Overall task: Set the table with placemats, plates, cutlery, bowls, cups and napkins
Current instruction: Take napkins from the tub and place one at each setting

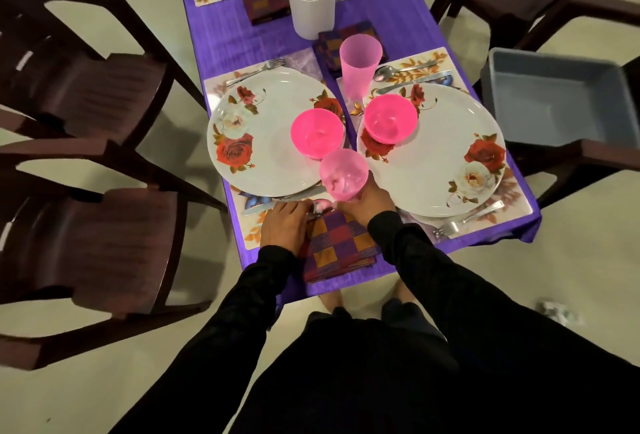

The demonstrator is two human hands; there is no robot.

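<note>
The right hand (367, 196) grasps a translucent pink plastic cup (343, 174), fingers wrapped round its lower wall, held at the near edge between the two flowered plates. The left hand (284, 225) lies palm-down with fingers bent over cutlery at 9 o'clock from the cup; whether it grips anything I cannot tell. Just below both hands lies a folded checked cloth napkin (341, 246), woven in purple, orange and maroon squares. The left plate (249, 142) and right plate (440, 163) are round, glossy white, each carrying a bright pink bowl (317, 134) (390, 118). At 12 o'clock stands a second pink cup (360, 66). A grey plastic tub (554, 97) sits at 2 o'clock; dark chairs (86, 94) flank the purple tablecloth (221, 38).
</note>
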